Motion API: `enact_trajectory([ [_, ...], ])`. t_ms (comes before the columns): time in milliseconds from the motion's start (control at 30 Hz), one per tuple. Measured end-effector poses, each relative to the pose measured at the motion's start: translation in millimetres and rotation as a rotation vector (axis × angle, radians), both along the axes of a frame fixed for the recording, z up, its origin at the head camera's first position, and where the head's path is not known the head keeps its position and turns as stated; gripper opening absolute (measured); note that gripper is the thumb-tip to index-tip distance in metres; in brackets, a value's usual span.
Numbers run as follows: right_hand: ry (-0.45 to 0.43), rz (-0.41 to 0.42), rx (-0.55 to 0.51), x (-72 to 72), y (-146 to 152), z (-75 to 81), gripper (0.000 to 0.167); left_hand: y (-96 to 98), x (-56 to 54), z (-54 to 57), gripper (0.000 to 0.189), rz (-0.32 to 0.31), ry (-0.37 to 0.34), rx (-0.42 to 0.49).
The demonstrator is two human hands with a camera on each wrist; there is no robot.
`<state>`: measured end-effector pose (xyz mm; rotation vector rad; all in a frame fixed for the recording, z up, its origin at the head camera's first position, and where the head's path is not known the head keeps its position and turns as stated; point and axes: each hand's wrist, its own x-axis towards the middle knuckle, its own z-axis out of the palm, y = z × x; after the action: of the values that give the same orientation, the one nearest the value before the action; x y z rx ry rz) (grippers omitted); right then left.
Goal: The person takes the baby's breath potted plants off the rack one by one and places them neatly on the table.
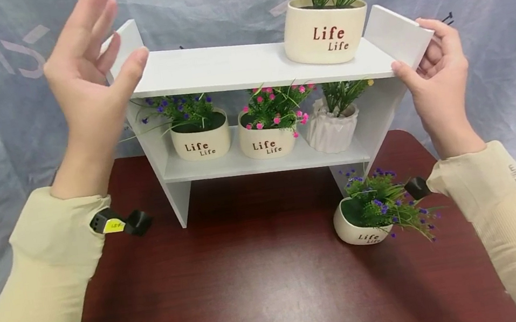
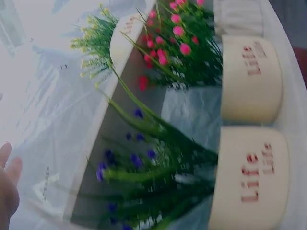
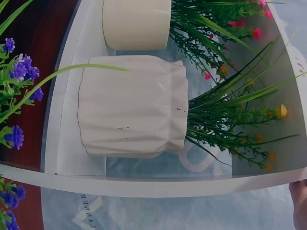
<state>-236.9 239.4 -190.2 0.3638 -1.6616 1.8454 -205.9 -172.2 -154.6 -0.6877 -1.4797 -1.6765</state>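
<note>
A white two-tier shelf (image 1: 226, 67) stands on the table. My right hand (image 1: 441, 69) grips its right side panel (image 1: 398, 36) near the top, thumb at the front and fingers behind. My left hand (image 1: 84, 69) is raised by the left side panel (image 1: 127, 42), fingers spread and holding nothing. On the top board, towards the right, sits a cream "Life" pot (image 1: 326, 32) with yellow-flowered greenery. The lower board carries a purple-flowered pot (image 1: 201, 138), a pink-flowered pot (image 1: 267, 138) and a white ribbed pot (image 3: 134, 105) with yellow flowers.
Another cream pot (image 1: 362, 226) with purple flowers rests on the dark red table (image 1: 254, 281), in front of the shelf's right leg. Behind the shelf hangs a grey-blue cloth (image 1: 213, 3) with printed letters.
</note>
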Motion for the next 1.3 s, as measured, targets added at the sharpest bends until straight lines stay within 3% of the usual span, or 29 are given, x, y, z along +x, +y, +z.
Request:
enact_trajectory([
  [133, 0.002, -0.002, 0.009, 0.4, 0.7, -0.5, 0.06, 10.9, -4.5, 7.7, 0.066, -0.089, -0.018, -0.014],
  [267, 0.008, 0.001, 0.013, 0.1, 1.2, -0.9, 0.06, 19.4, -7.7, 14.1, 0.065, -0.128, -0.063, -0.042],
  [467, 0.01, 0.001, 0.007, -0.3, 1.4, -1.9, 0.06, 25.9, -11.6, 18.5, 0.065, -0.146, -0.154, -0.083],
  [900, 0.003, -0.011, 0.029, -0.1, 2.2, -1.8, 0.061, 36.8, -18.1, 32.5, 0.065, -0.202, -0.437, -0.107],
  [1300, 0.003, -0.014, 0.054, 2.3, 1.9, -3.0, 0.06, 46.6, -25.1, 37.0, 0.063, -0.26, -0.539, -0.145],
])
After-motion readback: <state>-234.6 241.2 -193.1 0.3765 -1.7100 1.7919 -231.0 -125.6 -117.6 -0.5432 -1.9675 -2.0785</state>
